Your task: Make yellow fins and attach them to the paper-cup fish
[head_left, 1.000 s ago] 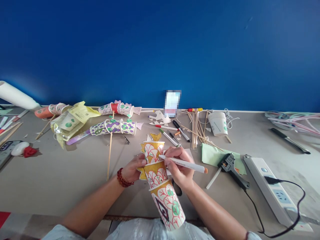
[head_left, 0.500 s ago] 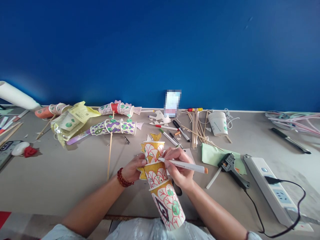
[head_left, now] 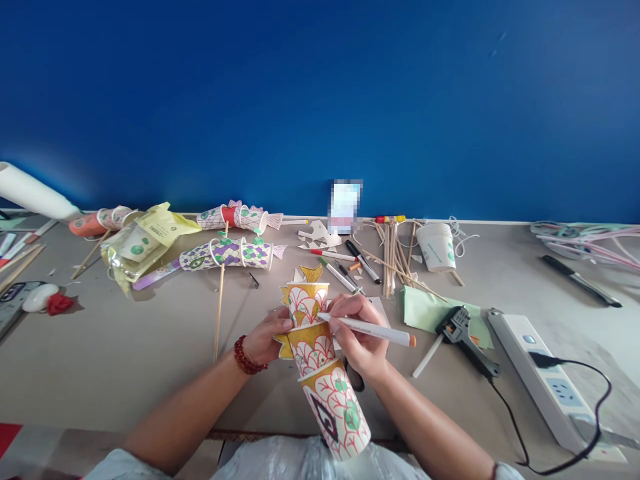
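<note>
A fish made of three joined paper cups (head_left: 320, 360), drawn with red scales and yellow and green fill, points away from me over the table. My left hand (head_left: 267, 339), with a red bead bracelet at the wrist, grips the middle cup from the left. My right hand (head_left: 357, 337) pinches a white marker with an orange end (head_left: 373, 329), its tip resting on the far cup's right side near the rim of the middle cup.
A glue gun (head_left: 465, 337) and a power strip (head_left: 545, 383) with a black cable lie to the right. Behind are loose markers (head_left: 350, 263), wooden sticks (head_left: 393, 257), a paper cup (head_left: 437, 247), two finished cup fish (head_left: 227, 253) and a yellow packet (head_left: 150, 233).
The marker tip made small shifts on the far cup's side. My left hand and the cups stayed put.
</note>
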Action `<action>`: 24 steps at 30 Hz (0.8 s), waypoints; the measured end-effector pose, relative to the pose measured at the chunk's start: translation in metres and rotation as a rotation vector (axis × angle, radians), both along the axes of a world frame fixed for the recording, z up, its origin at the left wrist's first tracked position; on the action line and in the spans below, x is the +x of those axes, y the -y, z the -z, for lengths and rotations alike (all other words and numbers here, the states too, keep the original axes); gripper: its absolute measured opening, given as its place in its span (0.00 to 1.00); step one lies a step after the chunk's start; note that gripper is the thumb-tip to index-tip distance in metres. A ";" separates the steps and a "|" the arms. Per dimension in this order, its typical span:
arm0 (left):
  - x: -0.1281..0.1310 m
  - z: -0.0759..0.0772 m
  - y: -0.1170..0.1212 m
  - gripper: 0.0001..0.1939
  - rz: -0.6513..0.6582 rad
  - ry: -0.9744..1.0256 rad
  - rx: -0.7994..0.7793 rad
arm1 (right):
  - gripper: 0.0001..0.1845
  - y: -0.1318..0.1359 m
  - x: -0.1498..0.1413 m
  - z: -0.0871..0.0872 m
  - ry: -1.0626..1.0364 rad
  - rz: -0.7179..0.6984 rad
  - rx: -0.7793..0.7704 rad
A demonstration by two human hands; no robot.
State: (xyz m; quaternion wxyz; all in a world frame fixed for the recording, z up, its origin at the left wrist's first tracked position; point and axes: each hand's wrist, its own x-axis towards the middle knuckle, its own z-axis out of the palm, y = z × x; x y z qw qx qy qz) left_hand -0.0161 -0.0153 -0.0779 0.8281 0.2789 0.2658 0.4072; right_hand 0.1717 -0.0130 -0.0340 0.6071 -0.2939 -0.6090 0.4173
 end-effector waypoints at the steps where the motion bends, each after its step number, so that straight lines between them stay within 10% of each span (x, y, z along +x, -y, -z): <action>1: 0.000 0.000 0.000 0.27 -0.002 -0.002 0.004 | 0.05 0.000 0.000 0.000 0.005 -0.002 0.004; 24: -0.001 0.001 -0.001 0.29 0.015 0.008 -0.004 | 0.05 -0.001 0.001 0.000 0.029 -0.024 0.025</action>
